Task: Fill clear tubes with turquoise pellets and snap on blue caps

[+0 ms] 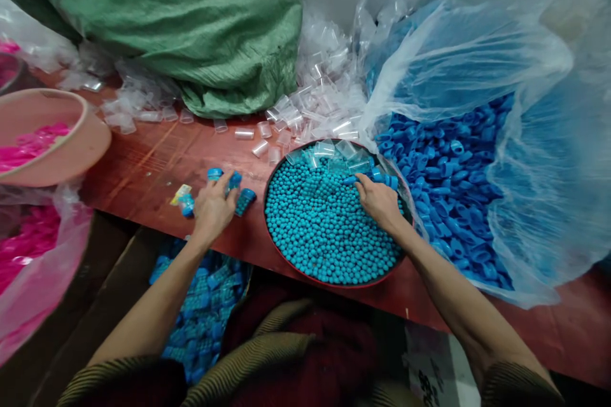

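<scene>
My left hand (214, 206) is over the table, fingers stretched out and apart, beside several small clear containers with blue caps. One blue-capped container (245, 201), filled with blue beads, lies just right of its fingers; a blue cap (214, 174) shows beyond the fingertips. My right hand (380, 205) reaches over a round basin of small blue beads (324, 229), with thumb and fingers closed on a blue cap (351, 180). More blue caps (389, 180) sit by its knuckles at the basin's right edge. Clear empty cups (324, 151) lie on the beads at the back.
A plastic bag of blue caps (453, 172) stands open at the right. Clear cups (305, 111) are heaped behind the basin, beside a green sack (191, 25). At the left is a pink bowl (90, 133). Below the table edge, filled blue-capped containers (205, 305) lie in a box.
</scene>
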`<act>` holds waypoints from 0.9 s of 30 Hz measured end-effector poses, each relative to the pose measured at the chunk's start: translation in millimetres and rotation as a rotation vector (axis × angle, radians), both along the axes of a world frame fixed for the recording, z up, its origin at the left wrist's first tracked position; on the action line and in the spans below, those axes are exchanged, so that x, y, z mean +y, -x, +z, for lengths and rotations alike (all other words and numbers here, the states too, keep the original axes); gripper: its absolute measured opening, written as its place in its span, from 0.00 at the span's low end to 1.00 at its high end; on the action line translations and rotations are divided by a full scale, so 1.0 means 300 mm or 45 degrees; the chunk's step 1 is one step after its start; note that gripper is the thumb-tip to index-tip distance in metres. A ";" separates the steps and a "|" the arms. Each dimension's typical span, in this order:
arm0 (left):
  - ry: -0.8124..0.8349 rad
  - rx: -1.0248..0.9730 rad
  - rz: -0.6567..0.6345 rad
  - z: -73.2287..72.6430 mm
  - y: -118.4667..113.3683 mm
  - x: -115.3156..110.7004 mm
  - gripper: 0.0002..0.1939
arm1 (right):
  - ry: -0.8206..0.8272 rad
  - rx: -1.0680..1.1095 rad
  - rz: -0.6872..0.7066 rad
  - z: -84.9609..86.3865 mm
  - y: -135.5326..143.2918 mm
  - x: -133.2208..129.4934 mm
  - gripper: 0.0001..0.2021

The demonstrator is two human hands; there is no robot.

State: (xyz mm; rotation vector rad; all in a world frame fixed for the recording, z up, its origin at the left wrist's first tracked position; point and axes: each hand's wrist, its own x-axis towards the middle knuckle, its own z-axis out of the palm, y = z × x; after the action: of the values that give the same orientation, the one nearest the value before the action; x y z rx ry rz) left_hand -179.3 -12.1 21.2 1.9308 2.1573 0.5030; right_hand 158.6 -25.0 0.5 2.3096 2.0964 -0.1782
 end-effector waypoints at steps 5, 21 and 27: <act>-0.136 0.134 -0.203 0.015 -0.173 -0.014 0.18 | 0.093 -0.118 -0.021 -0.019 0.022 0.044 0.21; 0.247 0.193 -0.565 -0.079 -0.548 0.034 0.18 | -0.121 0.143 0.378 -0.059 -0.033 -0.010 0.17; 0.247 0.135 -0.512 -0.085 -0.566 0.024 0.16 | -0.085 0.134 0.414 -0.063 0.008 0.022 0.17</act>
State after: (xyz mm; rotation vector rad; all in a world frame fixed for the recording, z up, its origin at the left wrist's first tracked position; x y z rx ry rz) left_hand -9.5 -4.8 -4.2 2.2360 1.7244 0.1178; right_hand 156.2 -18.3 -18.5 1.9909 2.5271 -0.2305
